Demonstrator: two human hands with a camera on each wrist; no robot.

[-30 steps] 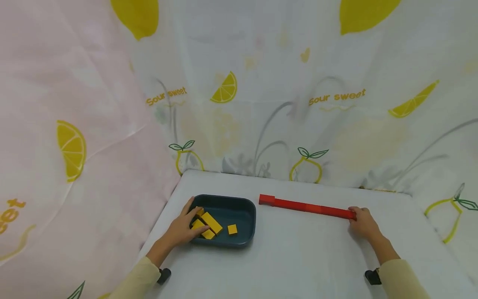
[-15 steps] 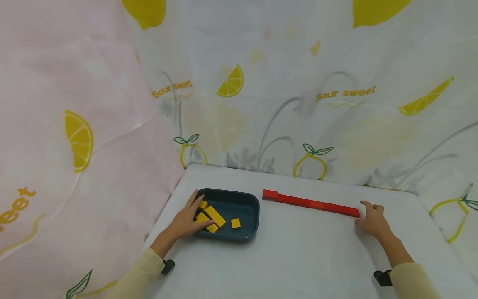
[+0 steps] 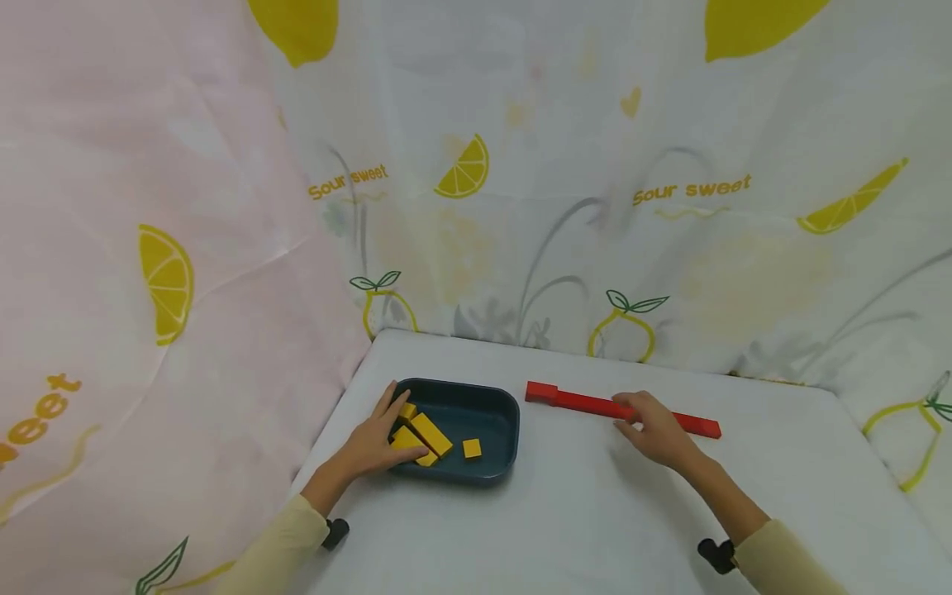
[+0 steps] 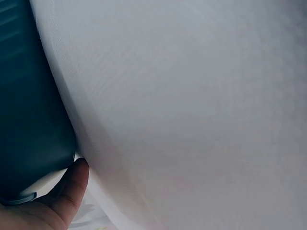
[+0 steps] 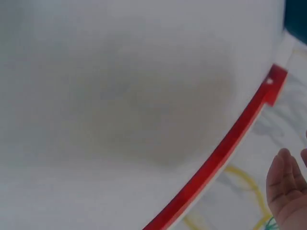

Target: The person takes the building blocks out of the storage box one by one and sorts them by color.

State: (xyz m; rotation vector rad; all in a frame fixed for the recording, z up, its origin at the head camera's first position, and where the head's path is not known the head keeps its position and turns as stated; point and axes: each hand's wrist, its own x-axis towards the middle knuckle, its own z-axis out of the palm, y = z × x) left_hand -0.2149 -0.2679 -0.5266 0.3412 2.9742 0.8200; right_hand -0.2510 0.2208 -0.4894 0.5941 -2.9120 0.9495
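A dark teal tray (image 3: 483,413) on the left of the table holds several yellow blocks (image 3: 431,436). My left hand (image 3: 372,442) rests spread over the tray's left end, thumb above the blocks and fingers at the far corner. In the left wrist view, a finger (image 4: 74,189) touches the tray's outer wall (image 4: 38,120). To the tray's right lies a long, narrow red bar (image 3: 583,402) with a wider block at its left end. My right hand (image 3: 654,430) hovers over the bar's middle, its fingers apart and holding nothing; part of the bar is hidden behind it.
The white table (image 3: 580,512) runs back to a hanging cloth (image 3: 535,207) printed with lemons and words. A pinkish cloth (image 3: 208,372) hangs along the left side. Both wrists carry small black cameras (image 3: 716,555).
My right hand has left the bar's right end and moved left to above its middle. The bar stays on the table. The left hand keeps its place on the tray; the head view has shifted slightly.
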